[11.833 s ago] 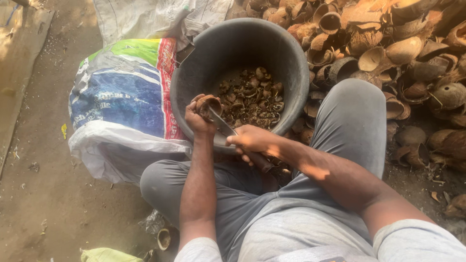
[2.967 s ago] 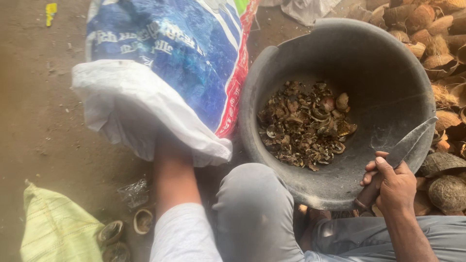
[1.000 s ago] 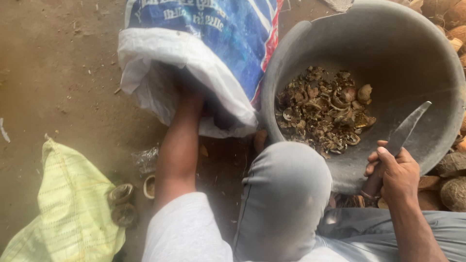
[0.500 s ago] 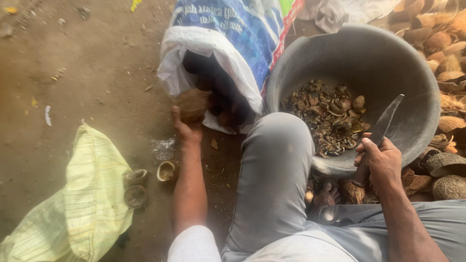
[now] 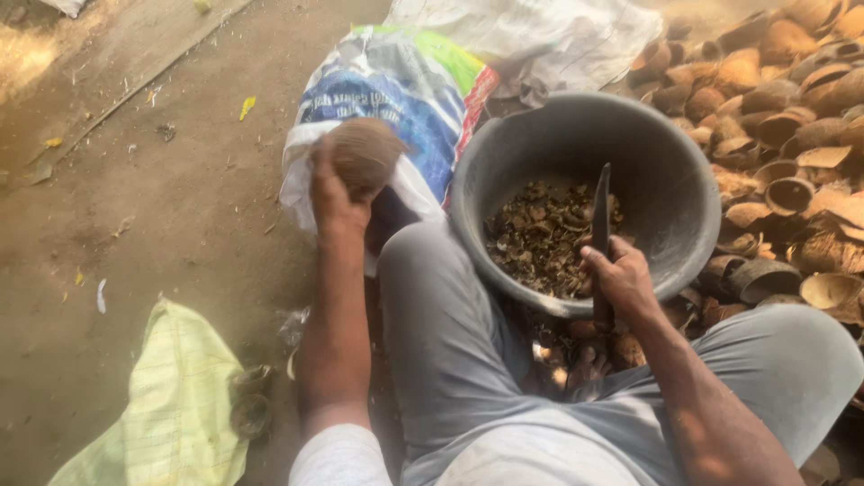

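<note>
Coconut in left hand, knife in right

Left hand (image 5: 335, 193) closed around a brown husked coconut (image 5: 367, 151), raised in front of the blue and white sack (image 5: 396, 94). Right hand (image 5: 619, 279) wrapped tight on the handle of a knife (image 5: 600, 216), blade upright over the dark bucket (image 5: 666, 180) of shell scraps. Judgement: coconut hard, stiff, fairly heavy, rough rather than slippery; best cupped from beneath, palm around its widest part.

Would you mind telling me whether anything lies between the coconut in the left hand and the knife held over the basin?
Only the person's raised grey-trousered knee sits low between them. The left hand holds the coconut up in front of the sack, and the air across to the knife in the right hand looks open.
</note>
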